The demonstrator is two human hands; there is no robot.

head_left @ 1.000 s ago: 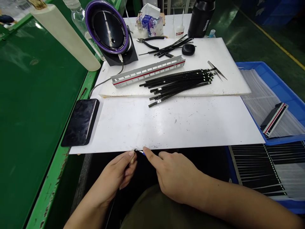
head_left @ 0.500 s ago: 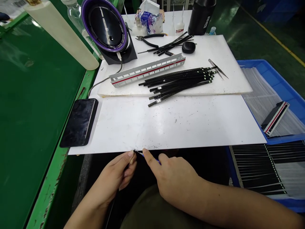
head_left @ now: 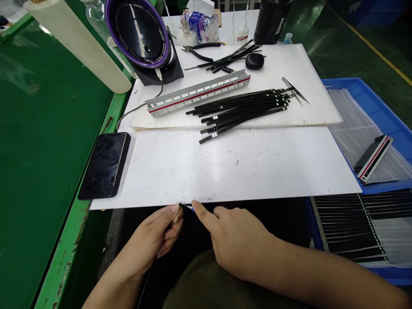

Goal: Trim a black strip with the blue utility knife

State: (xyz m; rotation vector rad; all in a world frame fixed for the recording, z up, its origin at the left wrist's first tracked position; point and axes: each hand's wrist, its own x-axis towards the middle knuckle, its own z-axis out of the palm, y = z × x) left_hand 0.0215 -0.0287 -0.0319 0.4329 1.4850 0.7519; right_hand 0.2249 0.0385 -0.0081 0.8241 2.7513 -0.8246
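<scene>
My left hand [head_left: 151, 236] is below the near edge of a white plastic board [head_left: 225, 171], pinching a thin dark strip [head_left: 180, 205] between thumb and fingers. My right hand [head_left: 236, 240] is close beside it, its index finger stretched toward a thin blue-and-silver strip [head_left: 190, 208]. That strip passes behind the fingertip, and the hand's grip on it is hidden. A pile of black strips with silver ends [head_left: 241, 112] lies farther off on a raised white board [head_left: 309, 103], beside a grey perforated metal rail with a red stripe [head_left: 197, 96].
Steel tweezers [head_left: 296, 91], black-handled pliers [head_left: 201, 50] and a black earbud case [head_left: 255, 61] lie on the raised board. A smartphone [head_left: 104, 165] sits left of the boards on a green bench [head_left: 48, 171]. A blue crate holding film sheets [head_left: 370, 107] stands right.
The view has tilted slightly, shifting the boards upward and left. Both hands stay at the near board edge, and less of the blue strip shows than half a second ago.
</scene>
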